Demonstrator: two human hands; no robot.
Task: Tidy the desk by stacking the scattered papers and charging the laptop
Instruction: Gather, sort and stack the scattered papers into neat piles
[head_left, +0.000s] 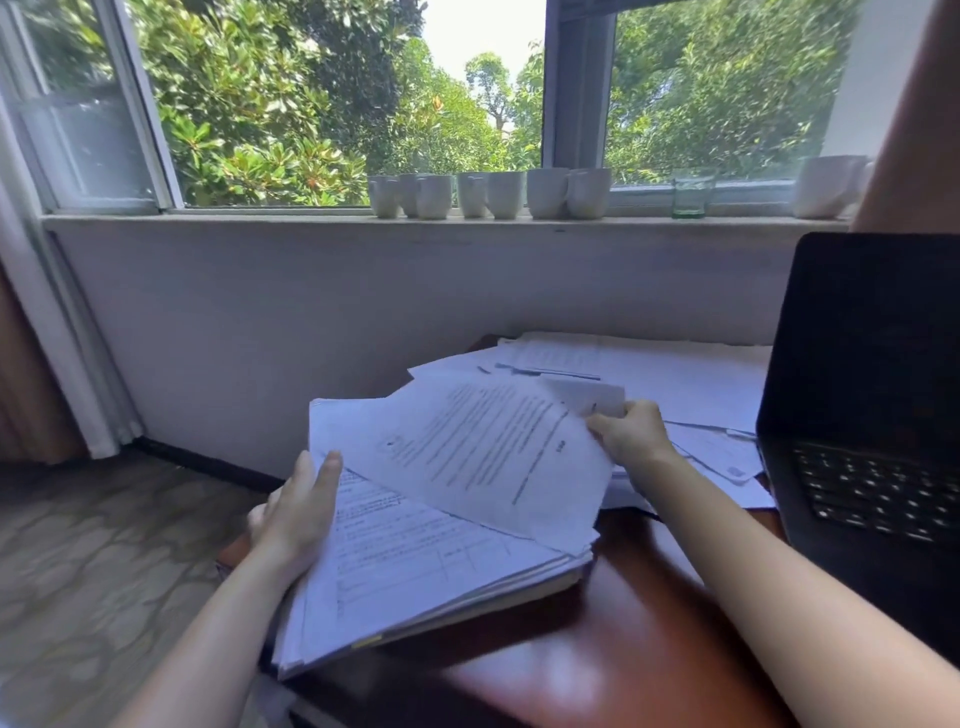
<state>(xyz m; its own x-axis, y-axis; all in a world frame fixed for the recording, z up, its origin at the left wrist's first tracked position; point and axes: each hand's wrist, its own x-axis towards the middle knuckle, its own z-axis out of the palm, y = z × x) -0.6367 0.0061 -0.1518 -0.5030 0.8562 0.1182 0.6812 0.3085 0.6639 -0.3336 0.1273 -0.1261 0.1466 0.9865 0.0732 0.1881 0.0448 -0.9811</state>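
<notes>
Paper stack (415, 571) sits at 6 o'clock on the desk (597, 649), its left end overhanging the desk's left edge and tilted up on that side. Left hand (296, 514) is at 7 o'clock with fingers straight and flat against the stack's left edge, not curled. Right hand (631, 434) is at 4 o'clock, pinching the right edge of a loose printed sheet (493, 452) that lies skewed across the top of the stack.

Text: sheet carries printed lines, and the stack's top page has ruled table lines, but all of it is too blurred to read (motion smear).

Scattered papers (675, 374) are spread at 2 o'clock, between the stack and the laptop (872, 415). Laptop is at 3 o'clock, lid open, screen dark, black keyboard showing; any logo can't be made out.

Surface: glossy reddish-brown wood with a glare patch near 6 o'clock.

Room: white wall under a windowsill (260, 223) at 12 o'clock, with a row of white mugs (493, 195) touching or nearly so, a green-tinted glass (691, 195) at 1 o'clock and one more mug (828, 187) at 2. Green trees fill the window. Curtain (31, 364) at 9 o'clock, patterned stone floor (104, 545) at 8.
</notes>
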